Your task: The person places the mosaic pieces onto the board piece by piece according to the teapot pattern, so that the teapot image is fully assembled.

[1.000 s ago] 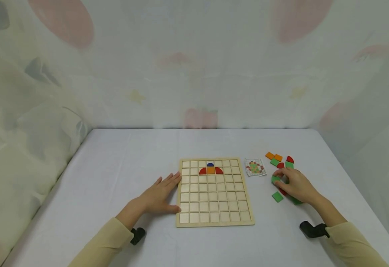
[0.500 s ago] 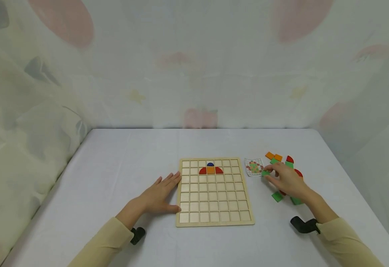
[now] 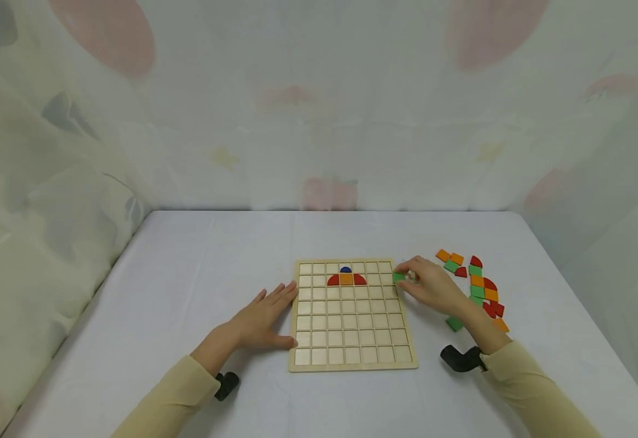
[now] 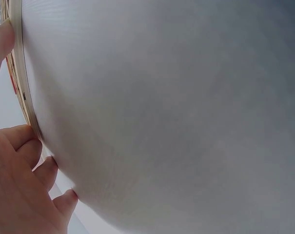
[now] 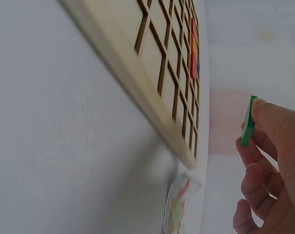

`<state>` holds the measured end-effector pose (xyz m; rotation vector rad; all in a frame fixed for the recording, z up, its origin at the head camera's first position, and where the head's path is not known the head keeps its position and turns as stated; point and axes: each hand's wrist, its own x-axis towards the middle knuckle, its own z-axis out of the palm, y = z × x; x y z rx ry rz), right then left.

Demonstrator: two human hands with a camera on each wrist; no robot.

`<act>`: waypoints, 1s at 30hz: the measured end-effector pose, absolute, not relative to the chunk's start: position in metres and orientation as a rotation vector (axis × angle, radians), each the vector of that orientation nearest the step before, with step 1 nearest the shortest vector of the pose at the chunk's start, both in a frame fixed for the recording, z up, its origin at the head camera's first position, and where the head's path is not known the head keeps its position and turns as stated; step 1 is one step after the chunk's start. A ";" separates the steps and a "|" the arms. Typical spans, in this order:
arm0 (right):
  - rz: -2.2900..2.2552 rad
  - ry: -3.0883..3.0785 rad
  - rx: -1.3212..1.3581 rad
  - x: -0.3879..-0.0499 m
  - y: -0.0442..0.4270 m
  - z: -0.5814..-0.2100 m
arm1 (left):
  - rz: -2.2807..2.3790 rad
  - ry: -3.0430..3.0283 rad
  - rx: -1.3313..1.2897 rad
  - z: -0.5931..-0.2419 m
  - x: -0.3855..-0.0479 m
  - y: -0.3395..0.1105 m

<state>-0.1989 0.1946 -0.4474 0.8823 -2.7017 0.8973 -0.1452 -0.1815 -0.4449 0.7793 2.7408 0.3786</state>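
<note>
My right hand [image 3: 431, 286] pinches a green square tile [image 3: 398, 277] between thumb and fingers, held over the right edge of the wooden grid board [image 3: 333, 367]. In the right wrist view the green tile is tilted on edge, above the table. My left hand [image 3: 259, 322] lies with fingers spread, its fingertips and thumb touching the board's left edge. On the board sit a blue half-round tile [image 3: 345, 269], an orange square tile [image 3: 346, 279] and two red quarter-round tiles [image 3: 333, 280], one on each side of the orange one.
Loose green, orange and red tiles [image 3: 477, 292] are scattered on the white table [image 3: 215, 255] right of the board. A printed pattern card [image 5: 176, 207] lies beside the board, mostly hidden by my right hand in the head view.
My right hand has picked the green tile out of the loose pieces and carried it left, past the card, to the board's right edge. The left hand has stayed in place.
</note>
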 end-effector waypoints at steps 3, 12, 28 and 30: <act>0.893 -2.707 0.909 -0.201 0.182 -0.449 | 0.380 2.737 0.776 -0.444 -0.145 -0.181; 0.873 -2.745 0.947 -0.204 0.148 -0.447 | 0.371 2.732 0.774 -0.443 -0.146 -0.181; 0.535 -2.725 1.032 -0.204 0.108 -0.455 | 0.356 2.732 0.768 -0.444 -0.147 -0.180; 0.521 -2.740 1.035 -0.205 0.105 -0.457 | 0.360 2.732 0.765 -0.444 -0.147 -0.180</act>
